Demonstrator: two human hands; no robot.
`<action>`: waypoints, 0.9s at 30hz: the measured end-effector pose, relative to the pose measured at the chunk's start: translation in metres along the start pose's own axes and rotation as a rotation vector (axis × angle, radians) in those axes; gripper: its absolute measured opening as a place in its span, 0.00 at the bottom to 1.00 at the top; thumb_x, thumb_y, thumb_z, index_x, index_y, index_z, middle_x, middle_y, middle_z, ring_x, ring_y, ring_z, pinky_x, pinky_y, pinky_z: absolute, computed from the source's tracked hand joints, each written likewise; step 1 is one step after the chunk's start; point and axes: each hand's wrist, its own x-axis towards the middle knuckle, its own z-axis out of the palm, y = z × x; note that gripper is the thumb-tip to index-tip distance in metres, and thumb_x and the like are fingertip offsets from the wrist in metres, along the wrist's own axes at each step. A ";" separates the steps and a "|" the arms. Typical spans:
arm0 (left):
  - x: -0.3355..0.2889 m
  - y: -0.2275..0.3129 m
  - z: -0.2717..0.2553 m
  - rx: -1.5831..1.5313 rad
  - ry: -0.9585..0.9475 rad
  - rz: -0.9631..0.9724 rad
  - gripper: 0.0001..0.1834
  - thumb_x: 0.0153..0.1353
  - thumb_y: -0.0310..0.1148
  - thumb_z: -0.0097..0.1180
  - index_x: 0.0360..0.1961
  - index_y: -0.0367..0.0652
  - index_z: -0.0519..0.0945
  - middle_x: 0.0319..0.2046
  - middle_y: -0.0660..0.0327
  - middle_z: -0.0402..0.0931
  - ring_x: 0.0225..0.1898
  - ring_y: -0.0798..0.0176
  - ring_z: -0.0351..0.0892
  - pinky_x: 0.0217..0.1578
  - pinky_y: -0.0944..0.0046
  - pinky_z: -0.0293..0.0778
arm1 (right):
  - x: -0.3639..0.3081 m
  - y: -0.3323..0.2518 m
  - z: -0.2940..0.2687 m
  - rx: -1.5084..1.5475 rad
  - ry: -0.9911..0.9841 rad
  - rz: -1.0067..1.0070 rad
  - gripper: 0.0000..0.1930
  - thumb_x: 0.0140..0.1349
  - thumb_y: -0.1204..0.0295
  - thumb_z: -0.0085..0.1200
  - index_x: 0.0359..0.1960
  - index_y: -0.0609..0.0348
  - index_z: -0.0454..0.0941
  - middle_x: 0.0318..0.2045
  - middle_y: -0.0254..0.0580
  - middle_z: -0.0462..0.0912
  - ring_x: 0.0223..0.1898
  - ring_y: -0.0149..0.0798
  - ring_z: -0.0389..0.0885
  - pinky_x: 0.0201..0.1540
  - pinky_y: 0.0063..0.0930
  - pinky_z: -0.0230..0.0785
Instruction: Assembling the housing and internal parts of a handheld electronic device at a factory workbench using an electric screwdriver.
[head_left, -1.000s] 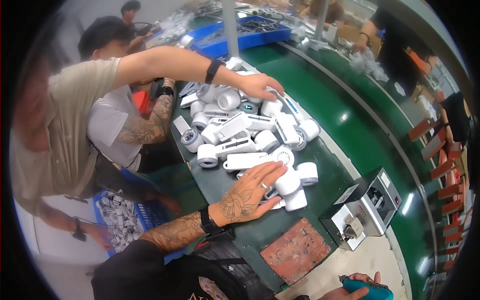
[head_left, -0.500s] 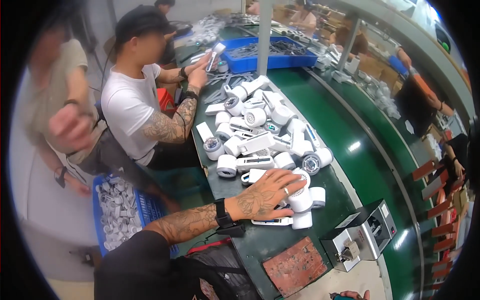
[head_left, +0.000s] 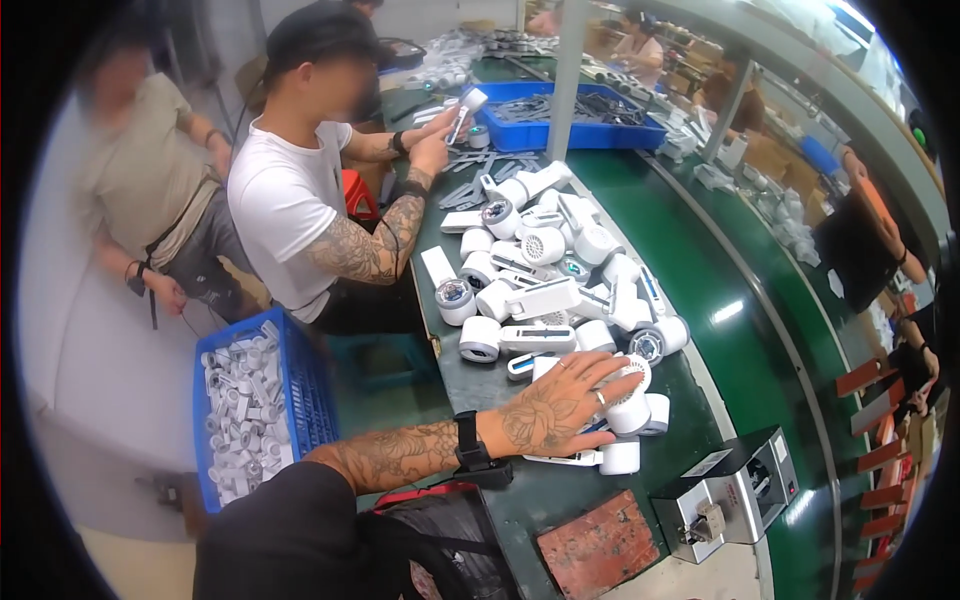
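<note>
My left hand (head_left: 560, 405), tattooed and with a black watch at the wrist, lies flat with its fingers spread on a white cylindrical device (head_left: 632, 408) at the near end of a pile of white devices (head_left: 545, 290). It closes around none of them. The pile lies on the dark green bench (head_left: 560, 490). My right hand is out of view. Across the bench a seated person in a white T-shirt holds up one white device (head_left: 465, 105) in both hands.
A grey metal fixture (head_left: 740, 495) and a rust-red plate (head_left: 600, 545) sit near me on the bench. A green conveyor belt (head_left: 740, 300) runs along the right. A blue crate of white parts (head_left: 250, 400) stands on the floor, and a blue tray (head_left: 600, 120) lies behind a pole (head_left: 567, 70).
The person in beige pulled an arm off the pile and stepped back. My right hand, holding a teal object, dropped out of view. My left hand stayed on the pile.
</note>
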 end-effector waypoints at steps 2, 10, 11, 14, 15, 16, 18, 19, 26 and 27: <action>-0.003 0.003 -0.004 0.022 0.004 0.014 0.42 0.61 0.49 0.61 0.72 0.44 0.60 0.68 0.47 0.60 0.68 0.43 0.60 0.68 0.44 0.57 | 0.000 0.001 0.003 0.006 -0.003 0.004 0.30 0.73 0.52 0.50 0.55 0.76 0.67 0.25 0.48 0.75 0.21 0.38 0.72 0.18 0.25 0.67; -0.015 0.018 -0.005 -0.098 0.014 0.015 0.42 0.61 0.45 0.61 0.73 0.41 0.59 0.69 0.46 0.59 0.68 0.43 0.59 0.68 0.44 0.56 | -0.005 -0.006 0.001 -0.010 0.001 0.012 0.30 0.73 0.53 0.50 0.56 0.77 0.66 0.26 0.48 0.76 0.21 0.39 0.73 0.18 0.26 0.69; -0.013 0.026 -0.004 -0.142 0.053 0.055 0.41 0.61 0.43 0.61 0.72 0.41 0.60 0.68 0.46 0.59 0.68 0.43 0.59 0.68 0.45 0.57 | -0.006 -0.005 -0.002 0.001 -0.004 -0.004 0.30 0.74 0.54 0.49 0.56 0.77 0.67 0.26 0.49 0.77 0.22 0.39 0.74 0.19 0.26 0.70; -0.004 0.051 -0.001 -0.359 0.069 0.193 0.39 0.61 0.42 0.61 0.70 0.40 0.61 0.66 0.46 0.60 0.67 0.43 0.60 0.68 0.45 0.57 | -0.008 -0.014 -0.008 -0.014 -0.016 0.013 0.30 0.74 0.54 0.49 0.56 0.77 0.68 0.27 0.51 0.78 0.23 0.39 0.75 0.19 0.26 0.71; 0.002 0.061 0.002 -0.478 0.074 0.255 0.37 0.61 0.40 0.60 0.69 0.38 0.63 0.63 0.45 0.63 0.65 0.42 0.63 0.66 0.44 0.60 | -0.010 -0.008 -0.011 -0.034 -0.006 0.005 0.30 0.74 0.54 0.49 0.56 0.77 0.68 0.27 0.51 0.78 0.23 0.39 0.75 0.19 0.26 0.71; 0.007 0.065 0.004 -0.513 0.062 0.271 0.37 0.61 0.40 0.60 0.69 0.38 0.63 0.63 0.45 0.63 0.65 0.42 0.63 0.66 0.44 0.60 | -0.012 0.003 -0.017 -0.117 0.003 0.099 0.31 0.74 0.52 0.48 0.57 0.76 0.67 0.28 0.50 0.79 0.23 0.39 0.75 0.20 0.27 0.72; 0.024 0.097 0.018 -0.692 0.069 0.402 0.35 0.60 0.38 0.61 0.66 0.37 0.67 0.60 0.45 0.68 0.61 0.40 0.68 0.63 0.44 0.64 | -0.009 -0.040 -0.021 -0.519 -0.075 0.252 0.35 0.71 0.42 0.45 0.54 0.71 0.70 0.26 0.44 0.79 0.20 0.38 0.74 0.21 0.28 0.70; 0.028 0.106 0.020 -0.663 0.023 0.417 0.32 0.59 0.38 0.61 0.63 0.36 0.70 0.57 0.45 0.70 0.60 0.41 0.69 0.62 0.45 0.65 | -0.018 -0.035 -0.006 0.156 0.082 0.591 0.38 0.69 0.46 0.50 0.65 0.70 0.63 0.44 0.50 0.81 0.39 0.38 0.77 0.43 0.29 0.71; 0.061 0.203 0.048 -0.939 -0.453 0.379 0.19 0.56 0.28 0.64 0.50 0.38 0.79 0.45 0.52 0.80 0.45 0.55 0.80 0.49 0.58 0.76 | -0.039 -0.067 -0.079 0.143 -0.133 0.433 0.31 0.66 0.56 0.62 0.59 0.70 0.69 0.39 0.47 0.83 0.42 0.38 0.81 0.46 0.28 0.71; 0.056 0.227 0.069 -1.032 -0.499 0.402 0.16 0.60 0.31 0.64 0.48 0.38 0.79 0.41 0.55 0.80 0.41 0.60 0.79 0.44 0.60 0.75 | -0.046 -0.080 -0.094 0.079 -0.091 0.442 0.32 0.65 0.55 0.63 0.59 0.70 0.69 0.38 0.47 0.83 0.41 0.38 0.81 0.45 0.29 0.72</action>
